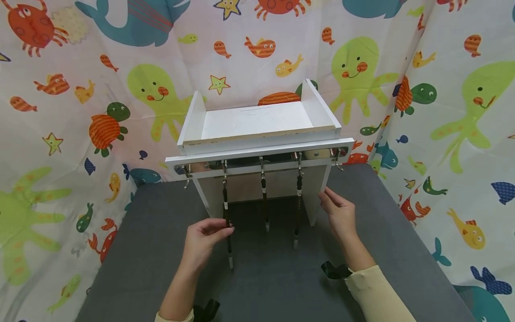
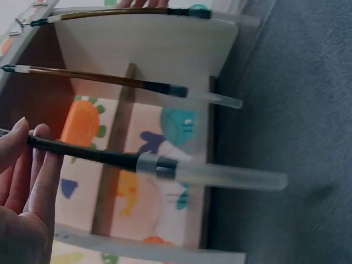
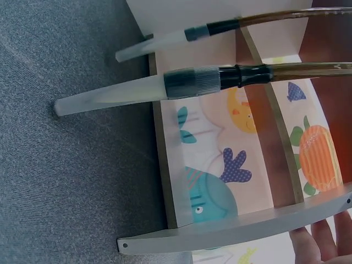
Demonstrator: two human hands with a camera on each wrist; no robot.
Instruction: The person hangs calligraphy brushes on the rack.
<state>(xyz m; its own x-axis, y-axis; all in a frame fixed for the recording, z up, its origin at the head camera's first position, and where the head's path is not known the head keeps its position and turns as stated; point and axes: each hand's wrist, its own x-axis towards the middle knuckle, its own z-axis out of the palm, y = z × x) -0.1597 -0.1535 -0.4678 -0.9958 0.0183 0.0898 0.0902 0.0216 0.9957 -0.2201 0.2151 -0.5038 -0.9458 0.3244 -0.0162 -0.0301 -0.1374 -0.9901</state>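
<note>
Below the front rail of a white shelf (image 1: 257,152), several brushes with clear caps hang from metal hooks. My left hand (image 1: 203,241) pinches the leftmost brush (image 2: 214,173) by its dark handle between thumb and fingers; its capped end points down. To its right hang the middle brush (image 1: 264,197) and another brush (image 1: 298,201). At the shelf's right side panel (image 1: 318,192), my right hand (image 1: 339,217) touches the front edge with its fingertips. Several of its fingers (image 3: 305,247) lie against the panel's outer side in the right wrist view; the thumb is hidden there.
The shelf stands on a grey cloth surface (image 1: 257,277) and has an open white tray top (image 1: 257,120). Bare hooks (image 1: 187,176) hang at the rail's ends. Behind and beside it hangs a curtain (image 1: 241,53) printed with sea animals.
</note>
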